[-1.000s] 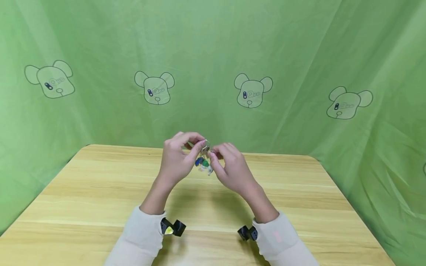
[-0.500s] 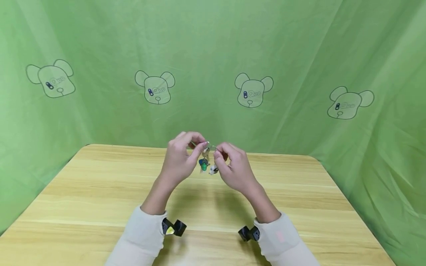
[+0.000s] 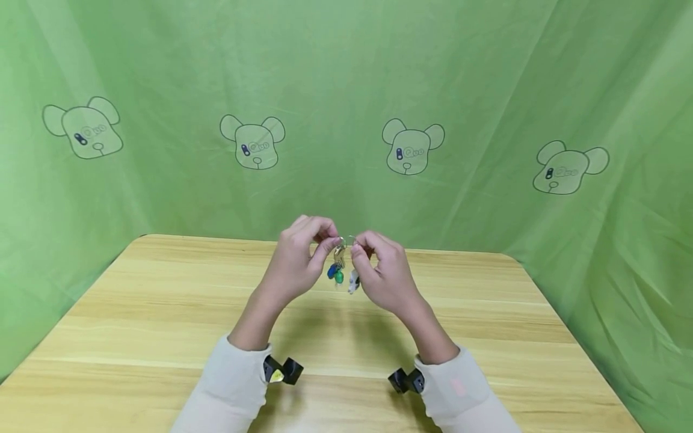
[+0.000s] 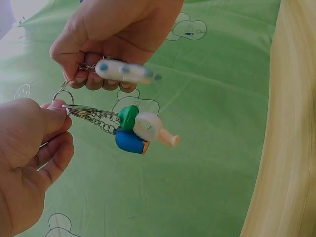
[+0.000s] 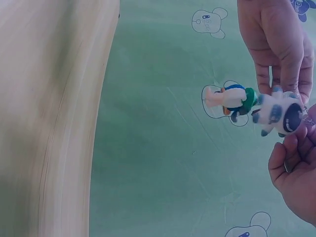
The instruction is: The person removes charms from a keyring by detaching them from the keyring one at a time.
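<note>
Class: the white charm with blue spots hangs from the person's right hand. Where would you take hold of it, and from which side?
Grip the white spotted charm across its long rounded body, coming from below: its underside is free, while its chain end is pinched in the right hand above. The left hand holds the key ring close beside it.

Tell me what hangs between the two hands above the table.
Between the left hand and the right hand hang small charms: a green-and-blue figure on the left hand's key ring, and a white, blue-spotted one from the right. The left wrist view shows it best.
</note>
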Motion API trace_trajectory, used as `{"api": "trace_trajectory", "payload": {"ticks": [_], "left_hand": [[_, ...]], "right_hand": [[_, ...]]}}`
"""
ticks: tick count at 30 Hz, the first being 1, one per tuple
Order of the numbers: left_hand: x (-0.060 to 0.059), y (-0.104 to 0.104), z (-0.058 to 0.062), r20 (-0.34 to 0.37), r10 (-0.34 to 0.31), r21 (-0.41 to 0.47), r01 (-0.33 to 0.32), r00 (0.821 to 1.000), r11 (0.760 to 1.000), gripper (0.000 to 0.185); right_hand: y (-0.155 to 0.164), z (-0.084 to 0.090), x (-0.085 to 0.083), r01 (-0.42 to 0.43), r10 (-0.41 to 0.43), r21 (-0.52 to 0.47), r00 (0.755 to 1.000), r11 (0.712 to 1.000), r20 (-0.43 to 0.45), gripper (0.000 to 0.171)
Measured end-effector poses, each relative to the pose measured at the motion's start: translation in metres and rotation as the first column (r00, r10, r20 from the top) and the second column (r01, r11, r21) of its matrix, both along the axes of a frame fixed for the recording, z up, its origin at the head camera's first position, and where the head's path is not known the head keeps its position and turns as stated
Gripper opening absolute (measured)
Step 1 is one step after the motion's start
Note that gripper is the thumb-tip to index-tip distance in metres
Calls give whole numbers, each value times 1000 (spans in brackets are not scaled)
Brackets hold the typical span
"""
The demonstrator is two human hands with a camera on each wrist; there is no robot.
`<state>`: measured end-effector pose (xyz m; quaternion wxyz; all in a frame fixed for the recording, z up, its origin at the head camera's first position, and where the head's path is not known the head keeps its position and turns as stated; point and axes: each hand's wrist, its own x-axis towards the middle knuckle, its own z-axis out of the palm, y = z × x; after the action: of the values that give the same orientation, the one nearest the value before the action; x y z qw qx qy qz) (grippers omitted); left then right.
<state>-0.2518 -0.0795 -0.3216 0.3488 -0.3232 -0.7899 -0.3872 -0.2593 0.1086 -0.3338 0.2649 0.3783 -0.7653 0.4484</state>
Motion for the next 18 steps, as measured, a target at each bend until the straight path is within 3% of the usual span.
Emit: {"api": "trace_trajectory", "payload": {"ticks": [9,18], "left_hand": [[-5,1,-2,-50,2,13,-2,999,1000,8],[-8,3,-2,-53,7,-7,-8,999,1000,10]], "right_hand": [[1,1,-3,-9,10,-8,1000,1000,20,16],[1,1,-5,-17,17,-8,1000,1000,14,16]]}}
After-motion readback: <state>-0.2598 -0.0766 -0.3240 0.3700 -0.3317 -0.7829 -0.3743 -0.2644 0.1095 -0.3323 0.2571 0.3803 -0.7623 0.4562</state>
